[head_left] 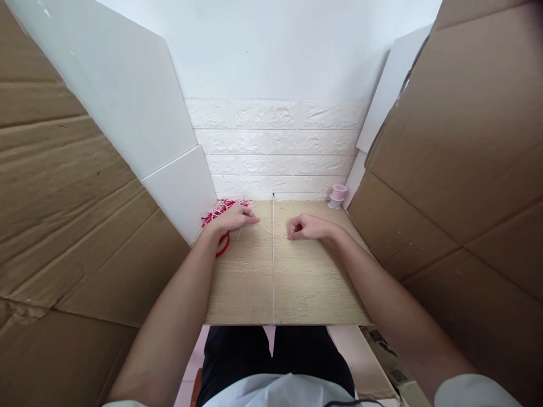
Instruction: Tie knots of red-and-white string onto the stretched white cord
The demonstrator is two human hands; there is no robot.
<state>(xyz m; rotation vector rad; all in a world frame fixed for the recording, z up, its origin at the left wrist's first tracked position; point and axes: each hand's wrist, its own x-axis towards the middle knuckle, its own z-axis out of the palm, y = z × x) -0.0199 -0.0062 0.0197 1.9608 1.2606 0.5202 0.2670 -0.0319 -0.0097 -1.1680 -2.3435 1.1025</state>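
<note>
Apparently, left hand (pixel 245 216) and right hand (pixel 307 226) each pinch the thin thread (pixel 267 229) over the table (pixel 316 277), held apart seemingly to keep it spread across the cord (pixel 274 271) stretched down the middle.

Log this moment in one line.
left hand: pinching pale thread | right hand: pinching pale thread | cord: runs between hands | spools: back right
</note>
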